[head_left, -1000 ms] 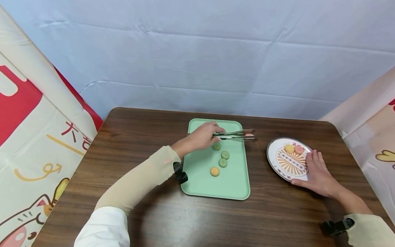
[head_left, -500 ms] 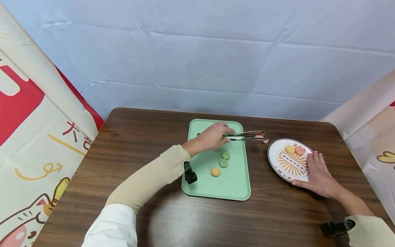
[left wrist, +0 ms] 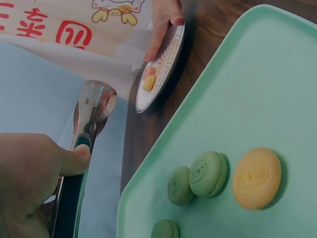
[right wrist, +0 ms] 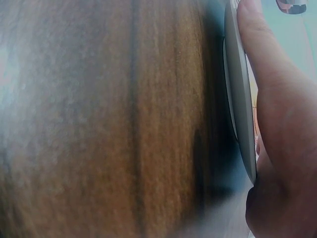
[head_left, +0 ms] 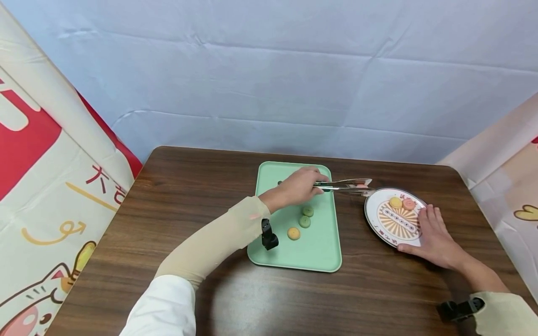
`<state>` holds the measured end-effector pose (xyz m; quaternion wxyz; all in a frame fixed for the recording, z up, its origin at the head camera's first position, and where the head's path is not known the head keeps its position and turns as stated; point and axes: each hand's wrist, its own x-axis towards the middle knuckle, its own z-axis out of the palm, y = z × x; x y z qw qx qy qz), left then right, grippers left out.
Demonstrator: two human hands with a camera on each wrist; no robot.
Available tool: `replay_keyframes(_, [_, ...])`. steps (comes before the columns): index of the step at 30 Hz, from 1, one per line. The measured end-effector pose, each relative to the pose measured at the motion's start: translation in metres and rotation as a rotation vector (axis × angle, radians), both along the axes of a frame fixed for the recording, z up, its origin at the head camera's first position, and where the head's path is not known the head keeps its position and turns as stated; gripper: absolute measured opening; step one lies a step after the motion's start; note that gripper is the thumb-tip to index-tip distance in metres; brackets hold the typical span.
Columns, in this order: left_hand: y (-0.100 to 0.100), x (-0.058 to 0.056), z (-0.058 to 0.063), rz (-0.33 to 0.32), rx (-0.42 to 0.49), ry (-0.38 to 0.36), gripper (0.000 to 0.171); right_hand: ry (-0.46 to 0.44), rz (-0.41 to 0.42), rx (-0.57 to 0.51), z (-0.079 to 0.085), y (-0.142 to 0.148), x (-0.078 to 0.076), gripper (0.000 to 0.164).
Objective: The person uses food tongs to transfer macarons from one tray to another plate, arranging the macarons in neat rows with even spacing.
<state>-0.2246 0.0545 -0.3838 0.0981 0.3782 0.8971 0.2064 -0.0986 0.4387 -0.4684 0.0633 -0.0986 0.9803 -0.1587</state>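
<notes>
My left hand point(head_left: 299, 186) grips metal tongs point(head_left: 342, 185) with dark handles, above the upper part of the green tray point(head_left: 273, 254). A pink macaron point(left wrist: 110, 105) is pinched between the tong tips, which reach close to the plate's left rim in the head view. My right hand point(head_left: 436, 241) rests with straight fingers on the right rim of the white patterned plate point(head_left: 378, 226). A yellow macaron point(head_left: 395, 202) and another pink macaron point(head_left: 408, 204) lie side by side on it. The right wrist view shows the thumb point(right wrist: 272, 54) along the rim.
On the tray lie green macarons point(head_left: 308, 211) and a yellow-orange macaron point(head_left: 293, 233). A further green macaron point(left wrist: 165, 229) shows at the bottom of the left wrist view. Beneath everything is a dark wooden table point(head_left: 201, 186), with a pale cloth point(head_left: 269, 79) hanging behind.
My left hand has carried the tongs and the pink macaron rightward, from over the tray's right edge to beside the plate. The right hand stays where it was.
</notes>
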Motion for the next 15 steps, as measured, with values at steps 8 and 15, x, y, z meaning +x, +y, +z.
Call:
replay_keyframes(8, [0.013, -0.001, 0.003, -0.003, -0.014, 0.002, 0.041, 0.009, -0.002, -0.004, 0.0, -0.001, 0.0, 0.134])
replay_keyframes(15, [0.028, -0.002, 0.001, 0.002, -0.042, 0.02, 0.042, -0.007, -0.006, 0.0, 0.003, -0.002, 0.0, 0.134])
